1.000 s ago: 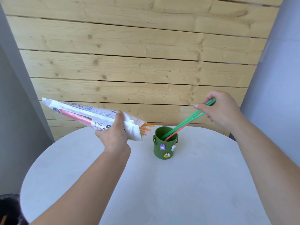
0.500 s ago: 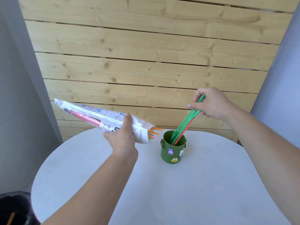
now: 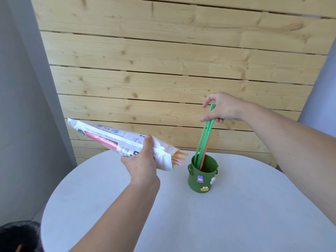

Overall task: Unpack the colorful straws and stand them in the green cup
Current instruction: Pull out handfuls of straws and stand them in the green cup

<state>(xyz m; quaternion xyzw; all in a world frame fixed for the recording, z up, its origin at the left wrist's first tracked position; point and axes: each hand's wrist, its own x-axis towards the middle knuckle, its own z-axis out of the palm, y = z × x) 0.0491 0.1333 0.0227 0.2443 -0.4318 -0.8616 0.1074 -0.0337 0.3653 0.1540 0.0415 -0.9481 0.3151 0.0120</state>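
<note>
- Left hand (image 3: 140, 164): grip wrapped round the white straw packet (image 3: 109, 137), tilted above the worktop (image 3: 236, 215); orange and pink straw ends (image 3: 180, 158) stuck out.
- Right hand (image 3: 225, 108): grip pinched the green and red straws (image 3: 204, 139) near their tops.
- Their lower ends stood in the green cup (image 3: 201, 179) on the worktop.

One dark green round cup (image 3: 202, 177) on one round white surface (image 3: 236, 215). In it, thin plastic straws (image 3: 203, 137): at least two green, one coral. Three small charms (image 3: 200, 178) on the cup's near wall. One white printed paper packet (image 3: 109, 135), left, showing three clear straw tips (image 3: 180, 158): two orange, one pink
</note>
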